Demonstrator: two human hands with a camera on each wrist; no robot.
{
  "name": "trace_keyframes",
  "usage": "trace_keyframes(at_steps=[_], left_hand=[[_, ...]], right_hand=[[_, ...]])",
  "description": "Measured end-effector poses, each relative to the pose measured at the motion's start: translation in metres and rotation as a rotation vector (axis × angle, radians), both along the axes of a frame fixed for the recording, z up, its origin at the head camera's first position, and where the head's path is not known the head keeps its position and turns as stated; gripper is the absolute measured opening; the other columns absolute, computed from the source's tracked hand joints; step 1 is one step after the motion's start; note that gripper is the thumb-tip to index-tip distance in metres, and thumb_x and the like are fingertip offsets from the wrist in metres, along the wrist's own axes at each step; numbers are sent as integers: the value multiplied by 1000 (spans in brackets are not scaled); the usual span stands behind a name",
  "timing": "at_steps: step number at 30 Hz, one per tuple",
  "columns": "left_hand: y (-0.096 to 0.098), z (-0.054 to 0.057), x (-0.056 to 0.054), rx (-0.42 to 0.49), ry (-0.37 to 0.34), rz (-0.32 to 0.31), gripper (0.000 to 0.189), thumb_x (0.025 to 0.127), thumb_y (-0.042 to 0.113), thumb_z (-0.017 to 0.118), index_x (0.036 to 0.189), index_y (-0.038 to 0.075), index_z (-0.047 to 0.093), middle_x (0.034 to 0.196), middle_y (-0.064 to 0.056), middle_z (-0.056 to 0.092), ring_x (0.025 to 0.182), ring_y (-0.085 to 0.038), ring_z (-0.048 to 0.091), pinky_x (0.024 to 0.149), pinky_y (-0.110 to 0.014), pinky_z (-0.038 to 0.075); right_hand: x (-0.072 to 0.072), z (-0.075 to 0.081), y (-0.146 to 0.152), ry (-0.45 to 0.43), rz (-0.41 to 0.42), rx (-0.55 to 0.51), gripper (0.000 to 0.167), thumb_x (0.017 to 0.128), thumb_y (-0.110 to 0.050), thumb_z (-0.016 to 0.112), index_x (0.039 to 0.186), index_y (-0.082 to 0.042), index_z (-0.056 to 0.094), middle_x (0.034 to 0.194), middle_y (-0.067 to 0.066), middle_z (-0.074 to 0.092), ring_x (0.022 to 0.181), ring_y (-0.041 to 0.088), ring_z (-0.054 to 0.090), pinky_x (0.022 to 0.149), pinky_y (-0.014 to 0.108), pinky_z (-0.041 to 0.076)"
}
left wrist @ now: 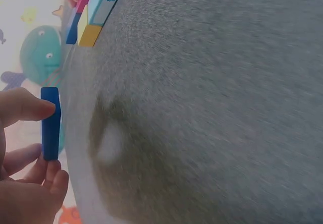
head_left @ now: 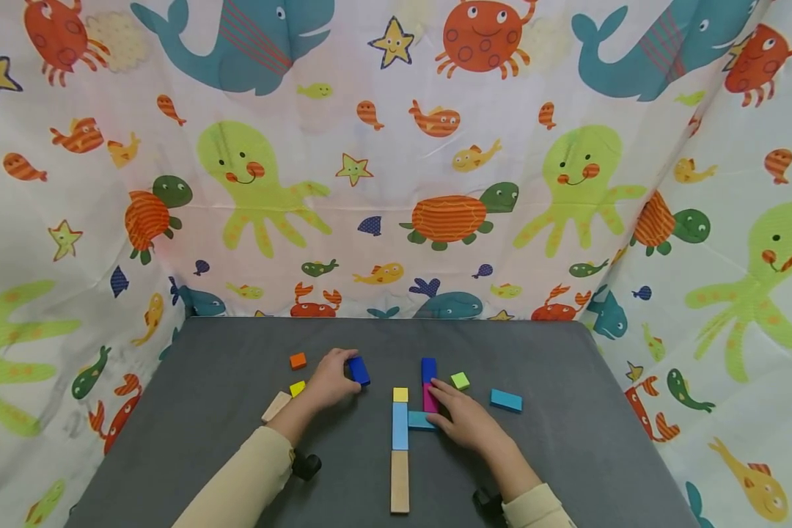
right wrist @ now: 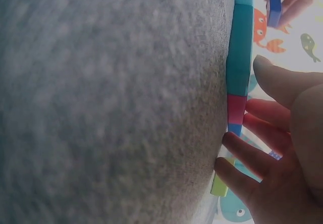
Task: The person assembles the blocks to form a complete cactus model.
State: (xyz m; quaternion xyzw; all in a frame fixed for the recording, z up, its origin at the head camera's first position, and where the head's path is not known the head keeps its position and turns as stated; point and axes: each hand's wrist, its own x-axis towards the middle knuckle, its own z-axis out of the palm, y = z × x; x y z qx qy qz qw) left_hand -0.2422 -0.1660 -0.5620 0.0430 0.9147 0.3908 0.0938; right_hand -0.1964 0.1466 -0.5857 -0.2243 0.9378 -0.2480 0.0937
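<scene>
My left hand (head_left: 326, 381) pinches a dark blue block (head_left: 359, 371) between thumb and fingers; the left wrist view shows the block (left wrist: 50, 124) raised off the cloth. On the table, a wooden block (head_left: 400, 482), a light blue block (head_left: 400, 425) and a yellow cube (head_left: 400, 394) form a straight column. A teal block (head_left: 420, 420) juts right from the light blue one. Beyond its right end, a magenta block (head_left: 429, 400) and another blue block (head_left: 429, 369) run away from me. My right hand (head_left: 468, 422) has extended fingers touching the magenta block, its thumb near the teal one.
Left of the column lie an orange cube (head_left: 298, 361), a yellow block (head_left: 297, 388) and a wooden block (head_left: 276, 407). To the right are a green cube (head_left: 460, 380) and a blue block (head_left: 506, 400). A sea-animal cloth (head_left: 383, 220) hangs behind the grey table (head_left: 237, 345).
</scene>
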Motion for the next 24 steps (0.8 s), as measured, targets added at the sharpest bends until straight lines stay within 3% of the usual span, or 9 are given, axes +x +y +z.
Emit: trace_keyframes(at_steps=[7,13,24], left_hand=[[21,-2,-17,13,-43,-31,65,88,6,83,149,5,60,152,-21,50,133,-42,52,110,-60,49],[41,-1,-30,37,-26,-47,66,89,4,82,150,6,59,153,-20,51,134,-42,53,109,-59,50],[69,-8,-36,23,-31,-89,59,90,5,83,146,7,63,153,-20,55,140,-41,52,114,-57,46]], right_hand=[[0,-1,1,-5,5,4,61,105,-33,68,158,-7,51,168,12,42,149,40,47,116,59,43],[0,1,2,3,-1,3,63,105,-34,69,158,-7,50,168,12,42,150,40,46,117,59,42],[0,-2,2,2,-5,14,62,105,-35,68,158,-8,51,168,12,42,149,38,47,117,58,42]])
